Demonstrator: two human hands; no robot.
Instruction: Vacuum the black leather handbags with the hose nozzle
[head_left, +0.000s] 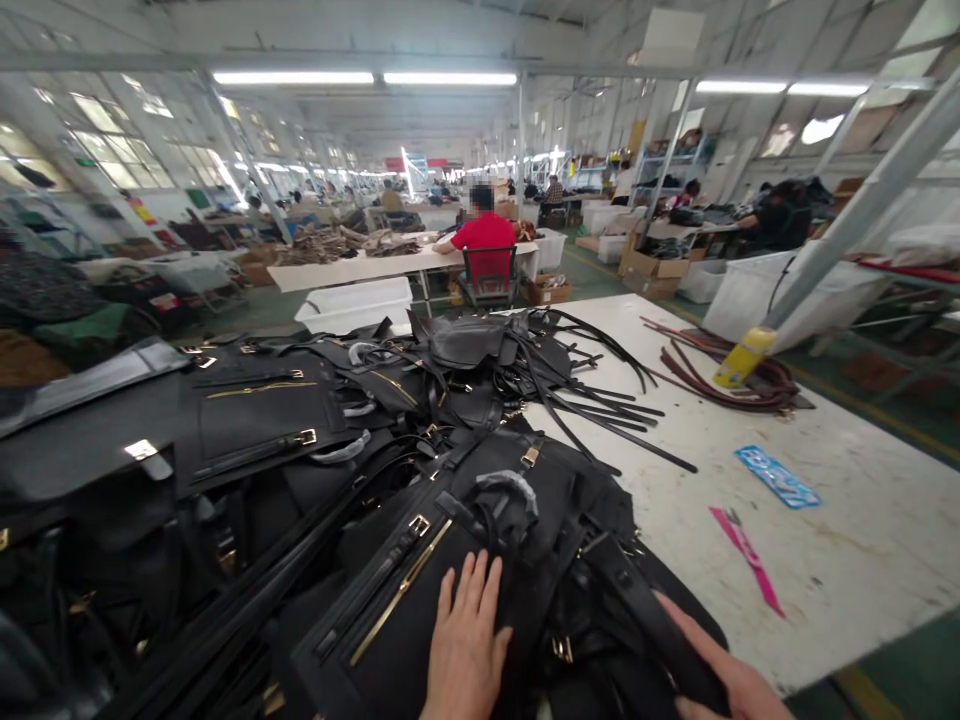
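My left hand [466, 630] lies flat with its fingers stretched out on a black leather bag [405, 640], beside a gold zipper [401, 592] and a buckled strap. My right hand [724, 665], at the lower right, is closed round a wide black leather strap [637, 600]; its fingertips are partly hidden behind it. Above my left hand, a bag handle wrapped in clear plastic [510, 488] stands up near a gold buckle [530, 456]. More black bags [262, 420] with gold zippers and buckles are heaped to the left and beyond.
On the white table [862, 560] lie a pink strip [746, 560], a blue printed packet [778, 476] and coiled brown straps [750, 385] near a yellow bottle [745, 357]. Loose black straps [622, 410] spread rightward. A person in red [486, 235] sits ahead, beyond a white bin [356, 305].
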